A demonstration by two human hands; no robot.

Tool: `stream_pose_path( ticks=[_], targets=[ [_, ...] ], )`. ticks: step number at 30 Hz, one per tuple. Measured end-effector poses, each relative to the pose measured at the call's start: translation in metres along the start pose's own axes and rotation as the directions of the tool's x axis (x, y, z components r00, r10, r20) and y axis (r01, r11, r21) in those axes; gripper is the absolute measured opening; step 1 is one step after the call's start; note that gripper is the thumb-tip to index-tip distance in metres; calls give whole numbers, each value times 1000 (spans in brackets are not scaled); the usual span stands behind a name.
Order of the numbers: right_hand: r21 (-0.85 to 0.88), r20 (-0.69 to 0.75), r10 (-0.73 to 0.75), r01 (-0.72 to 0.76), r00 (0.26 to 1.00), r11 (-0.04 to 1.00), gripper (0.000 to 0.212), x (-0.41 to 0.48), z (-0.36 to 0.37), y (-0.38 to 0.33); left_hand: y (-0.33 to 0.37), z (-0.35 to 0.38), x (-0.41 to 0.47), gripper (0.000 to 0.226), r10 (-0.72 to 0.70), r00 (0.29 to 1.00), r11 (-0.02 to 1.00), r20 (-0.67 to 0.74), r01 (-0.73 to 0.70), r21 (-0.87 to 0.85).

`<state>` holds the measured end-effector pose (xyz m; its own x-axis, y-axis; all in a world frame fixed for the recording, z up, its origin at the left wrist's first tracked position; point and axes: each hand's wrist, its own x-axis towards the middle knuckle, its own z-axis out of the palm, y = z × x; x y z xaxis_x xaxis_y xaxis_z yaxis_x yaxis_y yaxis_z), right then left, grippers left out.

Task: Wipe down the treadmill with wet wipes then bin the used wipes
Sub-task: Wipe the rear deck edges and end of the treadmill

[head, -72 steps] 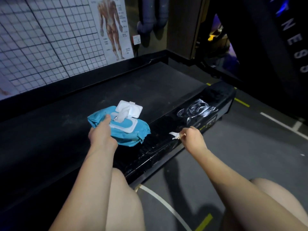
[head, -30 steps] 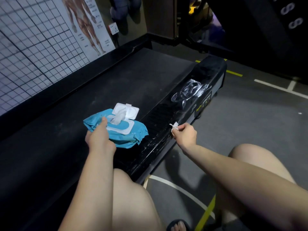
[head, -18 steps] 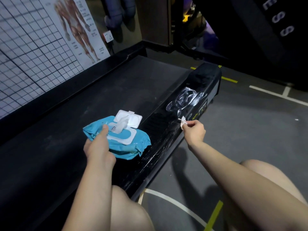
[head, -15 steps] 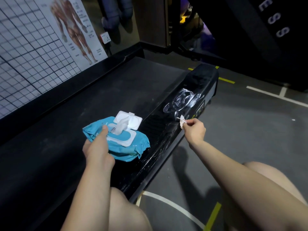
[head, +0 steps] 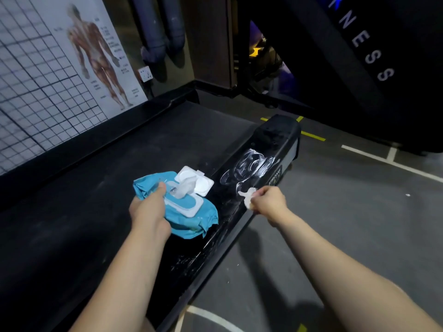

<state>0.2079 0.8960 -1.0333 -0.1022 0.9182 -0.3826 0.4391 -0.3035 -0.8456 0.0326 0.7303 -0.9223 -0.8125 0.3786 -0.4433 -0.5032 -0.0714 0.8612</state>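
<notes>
A black treadmill deck stretches ahead, with a glossy side rail on its right. Wet streaks mark the rail's far part. A blue pack of wet wipes lies at the deck's right edge with its white lid flipped open and a wipe sticking up. My left hand grips the pack's near left side. My right hand pinches a small crumpled white wipe against the rail, just below the streaks.
A white grid board with an anatomy poster leans along the deck's far left side. Grey floor with white and yellow lines lies to the right. A dark machine frame rises at the back right. My bare knees are at the bottom.
My right hand has slid the wipe forward along the rail, up to the wet streaks. My left hand has stayed on the pack.
</notes>
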Motion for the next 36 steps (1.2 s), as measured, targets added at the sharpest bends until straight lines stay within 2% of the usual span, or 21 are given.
stream_pose_path(
  ticks=[2,5,9,14,21,24,26,28,32,34,36],
  targets=[
    [-11,59,-37,38,998,999,13,-7,11,7,-8,2,16,26,-70,998,997,-8,70,-31],
    [28,-15,-53,53,999,998,12,-1,16,12,-14,6,31,26,-136,991,986,15,137,-90],
    [120,-94,-58,69,994,990,17,19,9,4,-16,17,31,22,-109,994,989,18,110,-97],
    [152,-149,-80,103,986,983,19,46,5,2,-28,33,30,28,-102,993,992,63,106,-72],
    [257,-341,-40,134,939,957,16,88,-36,-16,-29,41,34,25,-48,997,998,65,50,-24],
    [382,-373,42,112,927,917,9,109,-52,-12,-27,47,34,23,-31,996,999,82,33,-14],
    [483,-399,103,113,911,868,10,121,-54,-7,-27,52,32,23,-18,995,1000,94,19,-5],
    [514,-424,118,131,898,848,13,130,-52,-3,-32,56,29,23,-34,994,999,107,33,12],
    [501,-402,115,113,908,858,13,145,-43,6,-41,62,28,24,-75,990,997,118,73,21],
    [463,-354,81,100,932,881,7,151,-38,9,-42,63,28,22,-70,991,997,114,68,26],
    [392,-293,26,95,956,915,14,155,-32,10,-42,63,30,18,-51,995,998,91,48,39]
  ],
)
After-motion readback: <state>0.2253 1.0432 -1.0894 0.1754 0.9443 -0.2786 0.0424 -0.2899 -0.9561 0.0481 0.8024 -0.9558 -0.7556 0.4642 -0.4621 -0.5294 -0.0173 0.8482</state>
